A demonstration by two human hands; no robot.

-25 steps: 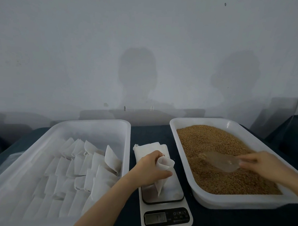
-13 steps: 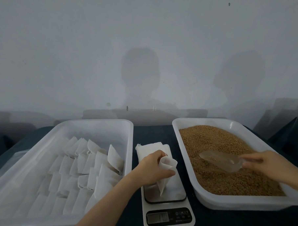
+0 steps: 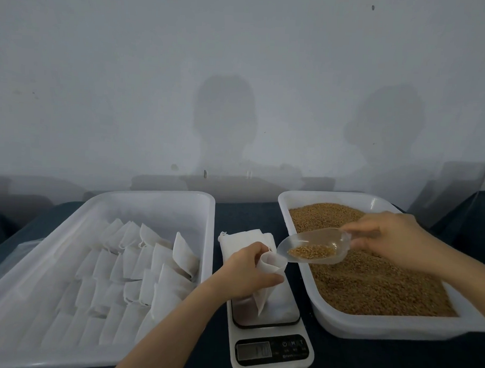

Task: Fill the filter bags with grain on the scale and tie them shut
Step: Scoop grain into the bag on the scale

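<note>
filter bag (image 3: 269,271): white, mouth open, held upright over the scale (image 3: 268,324) platform, the left hand (image 3: 245,273) curled round its upper part. scoop (image 3: 326,240): clear, part-loaded, lip just beside the bag mouth, handle pinched by the right hand (image 3: 394,237). handling: bring the lip over the opening, tip slowly, watch the display. adjacent: grain (image 3: 370,284) in a white tray (image 3: 368,327) at right; bag tray (image 3: 151,199) at left; spare bags (image 3: 244,238) behind the scale. dark worktop (image 3: 394,363); plain grey wall (image 3: 240,72).

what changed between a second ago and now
The right hand lifted the clear scoop out of the grain and swung it left, loaded, to the mouth of the filter bag. The left hand went on holding that bag open on the scale.
</note>
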